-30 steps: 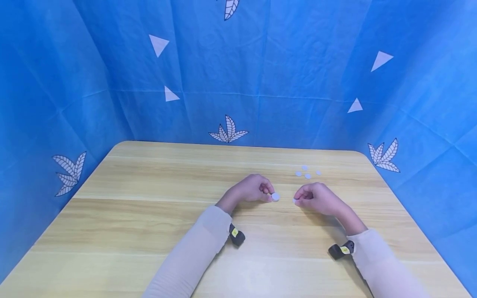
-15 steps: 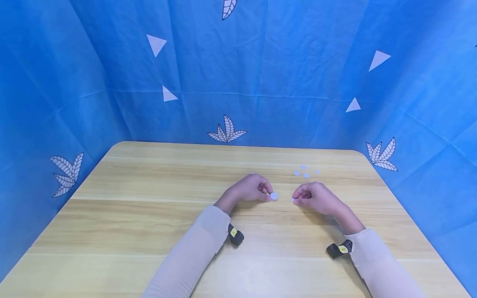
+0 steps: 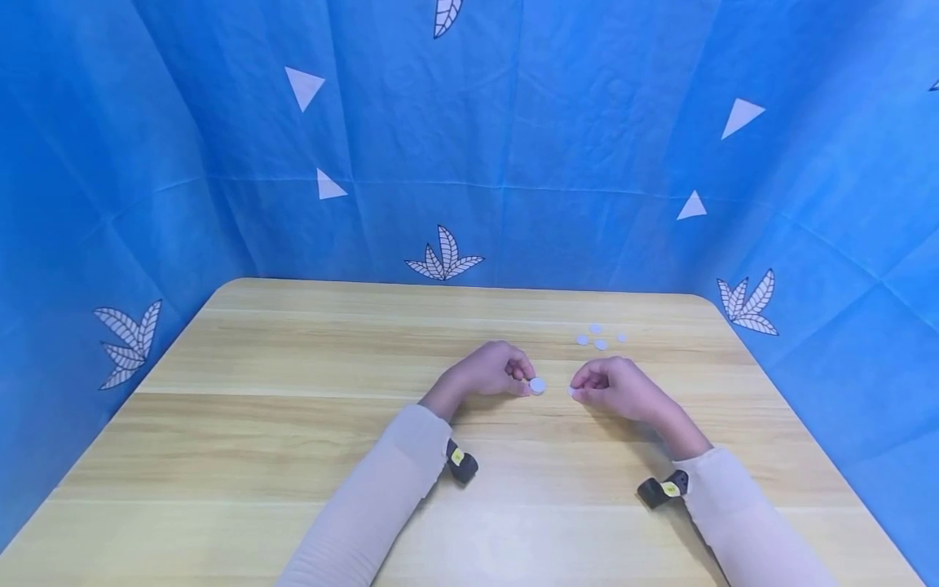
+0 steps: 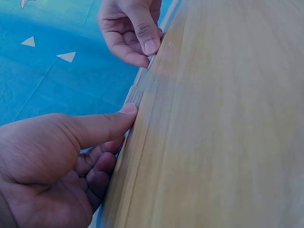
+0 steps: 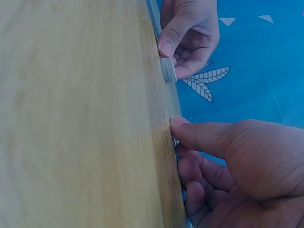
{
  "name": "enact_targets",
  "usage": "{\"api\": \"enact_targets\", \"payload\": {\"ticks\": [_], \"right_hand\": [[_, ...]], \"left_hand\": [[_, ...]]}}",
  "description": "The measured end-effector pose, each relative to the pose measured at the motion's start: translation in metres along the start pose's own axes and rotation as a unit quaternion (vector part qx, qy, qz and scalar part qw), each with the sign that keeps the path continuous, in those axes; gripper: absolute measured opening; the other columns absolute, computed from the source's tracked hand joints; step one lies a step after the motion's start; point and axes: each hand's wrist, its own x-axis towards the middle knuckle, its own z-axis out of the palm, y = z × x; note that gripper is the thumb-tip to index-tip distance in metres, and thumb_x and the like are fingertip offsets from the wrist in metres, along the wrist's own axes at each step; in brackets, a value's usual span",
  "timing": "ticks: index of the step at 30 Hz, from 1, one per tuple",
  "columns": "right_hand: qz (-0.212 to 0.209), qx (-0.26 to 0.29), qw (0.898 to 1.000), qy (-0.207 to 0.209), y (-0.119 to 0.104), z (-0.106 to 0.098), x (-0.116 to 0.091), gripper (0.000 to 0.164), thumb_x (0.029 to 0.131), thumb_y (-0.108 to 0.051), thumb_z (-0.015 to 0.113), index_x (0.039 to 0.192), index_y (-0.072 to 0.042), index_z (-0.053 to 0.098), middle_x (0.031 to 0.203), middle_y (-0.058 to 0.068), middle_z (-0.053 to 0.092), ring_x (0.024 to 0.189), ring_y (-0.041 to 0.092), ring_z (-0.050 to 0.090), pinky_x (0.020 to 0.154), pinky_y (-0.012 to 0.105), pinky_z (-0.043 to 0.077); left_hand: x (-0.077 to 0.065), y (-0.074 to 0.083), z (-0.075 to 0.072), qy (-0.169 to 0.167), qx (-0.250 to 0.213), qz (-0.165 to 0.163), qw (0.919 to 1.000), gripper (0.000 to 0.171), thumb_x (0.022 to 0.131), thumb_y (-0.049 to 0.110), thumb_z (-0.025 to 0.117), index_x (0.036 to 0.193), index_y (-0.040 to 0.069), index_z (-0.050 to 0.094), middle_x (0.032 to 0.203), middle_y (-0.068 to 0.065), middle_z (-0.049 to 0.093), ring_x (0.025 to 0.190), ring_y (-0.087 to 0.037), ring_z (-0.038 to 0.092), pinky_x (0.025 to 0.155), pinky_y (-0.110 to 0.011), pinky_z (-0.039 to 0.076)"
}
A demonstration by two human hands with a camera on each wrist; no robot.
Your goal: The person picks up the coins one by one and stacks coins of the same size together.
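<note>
A short stack of round, silver-white coins stands on the wooden table. My left hand pinches it from the left between thumb and forefinger. The layered rims of the stack show clearly in the right wrist view. A small gap away, my right hand pinches a single coin low at the tabletop, mostly covered by the thumb and fingertips. Both hands have their other fingers curled in beneath.
Several loose coins lie flat and apart on the table, just beyond my right hand. Blue cloth with white leaves and triangles hangs around the back and sides. A black wrist camera sits at each sleeve cuff.
My right hand has crept slightly left with its coin, narrowing the gap to the stack. The left hand and the loose coins keep their places; the head view has shifted a little.
</note>
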Motion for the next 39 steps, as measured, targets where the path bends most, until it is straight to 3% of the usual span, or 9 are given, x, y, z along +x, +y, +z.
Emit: {"api": "enact_targets", "payload": {"ticks": [10,19,30,39], "right_hand": [[0.001,0.013,1.000,-0.002,0.000,0.001,0.002,0.009,0.093,-0.014,0.076,0.100,-0.009,0.077,0.083,-0.002,0.070,0.075,0.016,0.064,0.069,0.028,0.053],[0.020,0.029,0.999,0.004,0.001,0.001,-0.002,0.010,0.093,-0.015,0.077,0.101,-0.010,0.078,0.083,-0.001,0.071,0.075,0.015,0.063,0.068,0.028,0.052],[0.017,0.026,1.000,0.004,0.003,0.000,-0.002,0.016,0.092,-0.015,0.077,0.107,-0.009,0.077,0.078,0.000,0.068,0.070,0.016,0.060,0.063,0.027,0.049],[0.015,0.033,0.999,-0.003,0.004,0.000,-0.002,0.018,0.092,-0.012,0.077,0.109,-0.006,0.076,0.082,0.001,0.071,0.072,0.017,0.063,0.062,0.028,0.051]], "left_hand": [[-0.002,0.001,-0.005,-0.010,-0.003,0.004,0.9999,0.022,0.086,0.019,0.085,0.103,0.013,0.074,0.089,0.003,0.066,0.087,-0.014,0.059,0.085,-0.030,0.049],[0.008,0.015,0.005,-0.015,0.034,0.035,0.9987,0.029,0.088,0.021,0.083,0.113,0.009,0.073,0.107,0.001,0.073,0.105,-0.015,0.065,0.095,-0.027,0.051],[0.023,0.034,0.021,-0.011,0.064,0.019,0.9977,0.029,0.087,0.021,0.083,0.112,0.010,0.074,0.107,0.003,0.073,0.104,-0.011,0.066,0.094,-0.024,0.051],[0.027,0.048,0.030,0.004,0.107,-0.010,0.9942,0.023,0.087,0.022,0.084,0.106,0.012,0.078,0.096,0.006,0.073,0.090,-0.009,0.063,0.081,-0.023,0.051]]}}
